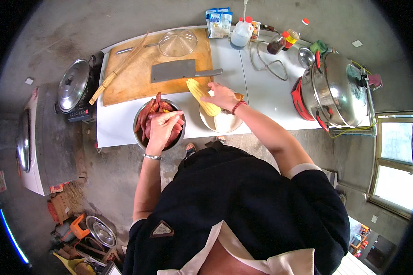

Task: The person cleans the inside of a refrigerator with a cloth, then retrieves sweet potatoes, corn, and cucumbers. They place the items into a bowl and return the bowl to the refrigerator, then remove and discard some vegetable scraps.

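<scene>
My left hand (165,128) is over a metal bowl (138,140) of reddish sweet potatoes (145,117); its thumb and fingertips come close together, and whether something small is between them is unclear. My right hand (222,96) reaches over a white bowl (228,129) with its fingers spread. A peeled corn cob (200,94) leans in that bowl, beside a white piece and a brownish item partly hidden by the hand. Beyond both bowls, a cleaver (173,71) lies flat on the wooden cutting board (130,86).
A wire strainer (177,42) and a thin stick whisk (115,74) lie on the board. Bottles (241,33) and blue-white packets (219,24) line the back. At right is a large steel steamer (337,89); at left, a lidded pan (74,85) on a cooker.
</scene>
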